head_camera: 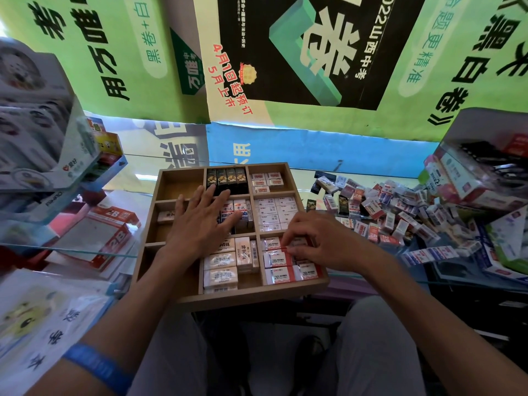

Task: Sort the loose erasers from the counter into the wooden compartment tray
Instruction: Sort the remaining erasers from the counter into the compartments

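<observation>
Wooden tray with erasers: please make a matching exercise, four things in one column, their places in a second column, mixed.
1. black erasers
2. red 2B erasers
3. left hand
4. loose pile

A. counter, right of the wooden tray
B. near right compartment
C. far middle compartment
D. flat over the middle compartment

Pairs: 1-C, 2-B, 3-D, 4-A

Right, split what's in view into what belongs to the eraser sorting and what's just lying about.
Job:
wooden tray
pile of loose erasers
red 2B erasers under the right hand
left hand resting flat on the tray

Lying about:
posters
boxes, left
stationery boxes, right
blue wristband
</observation>
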Motion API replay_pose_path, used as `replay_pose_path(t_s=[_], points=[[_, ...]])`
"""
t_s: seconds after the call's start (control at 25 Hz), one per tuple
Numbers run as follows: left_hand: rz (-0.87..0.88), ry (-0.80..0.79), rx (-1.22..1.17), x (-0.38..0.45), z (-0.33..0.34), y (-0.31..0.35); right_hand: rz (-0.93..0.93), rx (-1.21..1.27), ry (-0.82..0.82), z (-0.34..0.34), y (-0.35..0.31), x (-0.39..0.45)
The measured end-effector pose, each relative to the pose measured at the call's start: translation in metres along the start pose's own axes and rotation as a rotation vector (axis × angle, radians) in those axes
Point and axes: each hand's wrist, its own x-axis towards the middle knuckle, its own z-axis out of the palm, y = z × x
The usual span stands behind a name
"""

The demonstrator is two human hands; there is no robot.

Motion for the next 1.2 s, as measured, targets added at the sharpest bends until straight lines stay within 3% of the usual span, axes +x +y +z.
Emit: replay_pose_path(t_s=[0.24, 0.96, 1.12, 1.2], points=[[-0.002, -0.002, -0.004, -0.001, -0.001, 0.001, -0.01, -0.058, -0.101, -0.004, -0.003, 0.0], [-0.006, 0.009, -0.003, 0.0, 0.0, 0.0, 0.06, -0.039, -0.088, -0.011, -0.016, -0.011], [-0.007, 0.003, 0.004, 0.0, -0.001, 0.0, 0.04, -0.306, -0.212, -0.005, -0.025, -0.016], [-0.009, -0.001, 0.005, 0.0, 0.0, 0.0, 0.031, -0.374, -0.165, 0.003, -0.028, -0.02]])
